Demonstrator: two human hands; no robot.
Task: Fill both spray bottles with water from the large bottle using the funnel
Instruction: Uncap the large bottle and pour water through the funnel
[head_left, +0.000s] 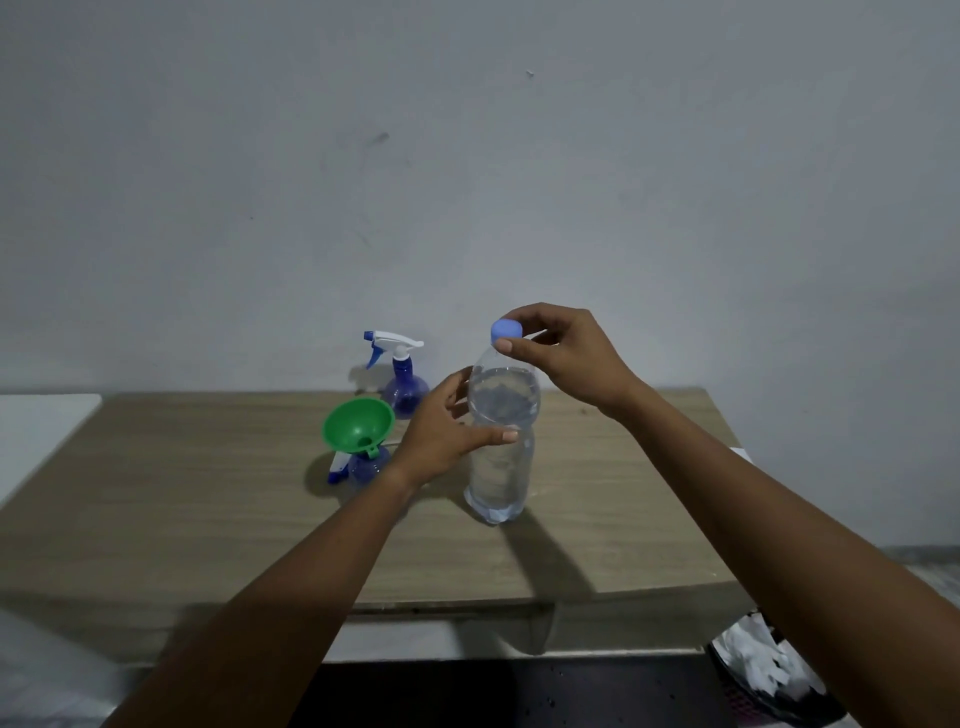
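Note:
A large clear water bottle (500, 457) stands upright on the wooden table (208, 499), filled to about its shoulder. My left hand (447, 428) grips its middle from the left. My right hand (566, 348) pinches its blue cap (506, 330), which sits on the neck. A green funnel (358, 423) sits in the mouth of a blue spray bottle (368, 464) left of my left hand. That bottle's white and blue sprayer head (337, 467) lies beside it. A second blue spray bottle (405, 387), with its white trigger head on, stands behind near the wall.
The table backs onto a grey wall (467, 182). A white surface (36, 431) adjoins the table's left end. A dark basket with white crumpled material (763, 670) sits on the floor at the lower right.

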